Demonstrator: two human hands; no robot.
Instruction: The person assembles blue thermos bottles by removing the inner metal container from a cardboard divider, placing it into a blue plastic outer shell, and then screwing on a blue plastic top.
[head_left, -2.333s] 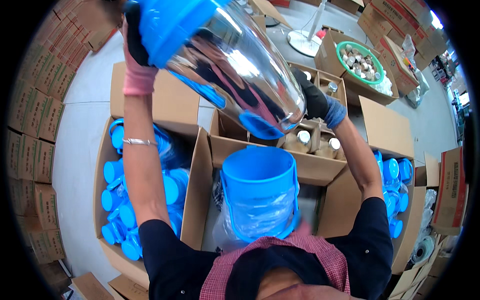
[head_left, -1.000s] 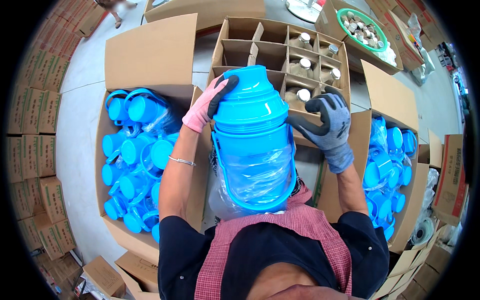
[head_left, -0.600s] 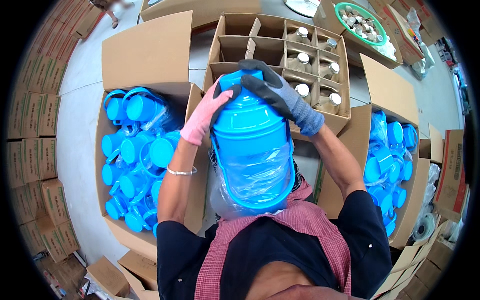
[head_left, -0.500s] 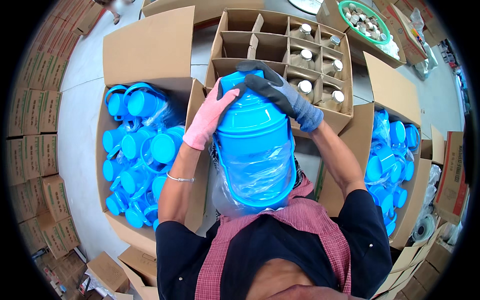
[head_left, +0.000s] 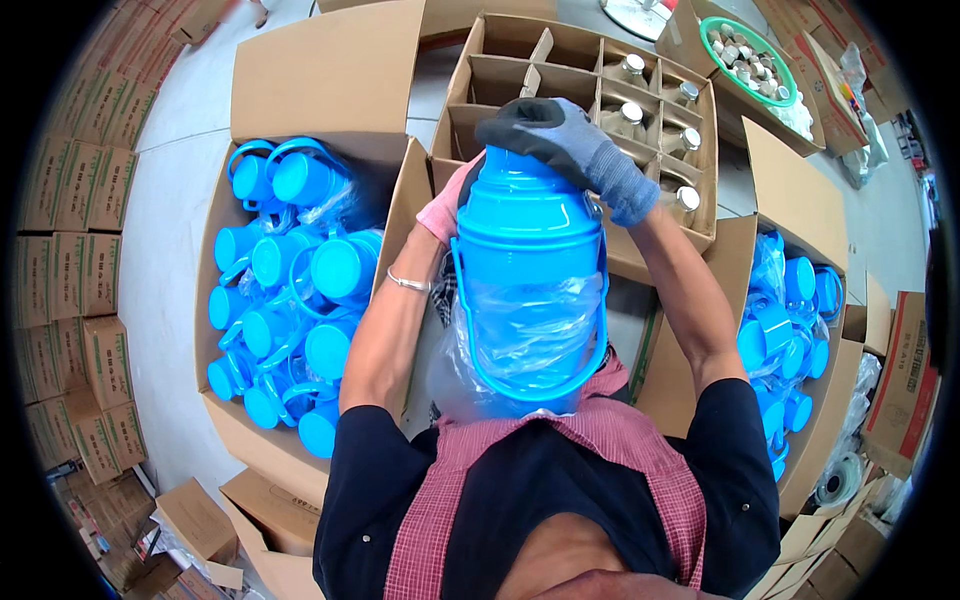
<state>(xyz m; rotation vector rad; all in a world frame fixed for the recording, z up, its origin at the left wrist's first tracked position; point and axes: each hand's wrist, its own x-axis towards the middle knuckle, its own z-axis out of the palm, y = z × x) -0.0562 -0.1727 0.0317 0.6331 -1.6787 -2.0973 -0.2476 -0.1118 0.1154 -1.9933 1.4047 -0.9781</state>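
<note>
The right hand has moved from the side of the neck to the very top of the blue flask, and the left hand has slipped round to its far left side, its fingers now mostly hidden. The right grip curls over the narrow top and holds it; how tightly the left grip closes, I cannot tell.

The flask stands close against the person's apron, between two open cartons of blue parts, its carrying handle hanging down over the clear film round its body. Just beyond is a divided carton with capped bottles in some cells.

The step in hand looks like seating or turning the upper part. That would call for firm pressure from the right palm while the left steadies the body.
</note>
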